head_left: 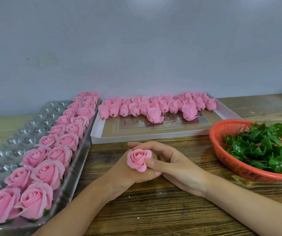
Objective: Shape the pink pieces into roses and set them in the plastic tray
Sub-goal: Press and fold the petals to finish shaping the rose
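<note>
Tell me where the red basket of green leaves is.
Head view: the red basket sits on the wooden table at the right edge, right of the right hand holding the rose, near the white box's front right corner.

Tabletop (153, 210): dark-grained wooden boards that run to a grey wall at 12 o'clock.
Plastic tray (78, 160): clear, with rows of cups; lies at 9 o'clock and stretches from 7 towards 11 o'clock.
Box (153, 136): shallow and white, flat on the boards at 12 o'clock, its left corner just beside the plastic tray.
Basket (235, 166): red mesh, at 3 o'clock, near the box's right front corner but apart from it.
Hands: the left hand (124, 169) and right hand (176, 164) rest on the boards at the middle, fingers closed together round one rose (139, 160); both forearms lie towards 6 o'clock.
Crumbs (129, 196): a few white specks between the forearms.
</note>
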Motion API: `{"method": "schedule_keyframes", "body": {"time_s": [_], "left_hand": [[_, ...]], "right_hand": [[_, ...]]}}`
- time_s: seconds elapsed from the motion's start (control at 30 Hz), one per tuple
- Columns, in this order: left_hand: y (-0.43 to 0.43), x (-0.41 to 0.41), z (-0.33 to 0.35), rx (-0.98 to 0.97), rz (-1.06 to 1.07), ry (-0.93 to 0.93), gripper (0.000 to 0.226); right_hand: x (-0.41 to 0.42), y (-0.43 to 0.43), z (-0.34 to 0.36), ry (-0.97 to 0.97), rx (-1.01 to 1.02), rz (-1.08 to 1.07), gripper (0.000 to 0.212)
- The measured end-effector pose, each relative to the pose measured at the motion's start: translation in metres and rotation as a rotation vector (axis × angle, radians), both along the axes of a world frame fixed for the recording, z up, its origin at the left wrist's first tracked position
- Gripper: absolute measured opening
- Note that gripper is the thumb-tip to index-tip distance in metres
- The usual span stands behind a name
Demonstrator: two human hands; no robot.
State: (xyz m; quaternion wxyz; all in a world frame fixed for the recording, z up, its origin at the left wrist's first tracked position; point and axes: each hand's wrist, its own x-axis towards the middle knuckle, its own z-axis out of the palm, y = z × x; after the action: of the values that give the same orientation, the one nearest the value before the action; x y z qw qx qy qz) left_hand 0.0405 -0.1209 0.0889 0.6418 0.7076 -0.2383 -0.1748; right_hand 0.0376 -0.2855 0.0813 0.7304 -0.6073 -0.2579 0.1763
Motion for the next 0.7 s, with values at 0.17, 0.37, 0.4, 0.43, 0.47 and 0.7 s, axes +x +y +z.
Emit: {"method": "schedule_keyframes", "body": {"time_s": [0.17, 0.37, 0.4, 0.43, 0.47, 0.7], "left_hand": [[0.002, -0.002, -0.001, -0.065, -0.012, 0.102, 0.033], [-0.001, -0.004, 0.002, -0.002, -0.045, 0.065, 0.051], [-0.001, -0.005, 0.002, 0.015, -0.044, 0.053, 0.048], [-0.001, -0.005, 0.002, 0.028, -0.037, 0.048, 0.039], [-0.001, -0.004, 0.002, 0.038, -0.034, 0.054, 0.031], [-0.002, -0.004, 0.002, 0.066, 0.019, 0.055, 0.019]], "right_hand": [[0.002, -0.004, 0.006, 0.106, 0.103, 0.108, 0.047], [-0.003, 0.0, 0.006, 0.092, 0.129, 0.04, 0.041], [-0.004, 0.002, 0.005, 0.084, 0.104, 0.003, 0.037], [-0.005, 0.004, 0.004, 0.071, 0.073, -0.032, 0.035], [-0.006, 0.005, 0.003, 0.058, 0.04, -0.057, 0.035], [-0.006, 0.007, 0.001, 0.062, -0.056, -0.109, 0.034]]}}
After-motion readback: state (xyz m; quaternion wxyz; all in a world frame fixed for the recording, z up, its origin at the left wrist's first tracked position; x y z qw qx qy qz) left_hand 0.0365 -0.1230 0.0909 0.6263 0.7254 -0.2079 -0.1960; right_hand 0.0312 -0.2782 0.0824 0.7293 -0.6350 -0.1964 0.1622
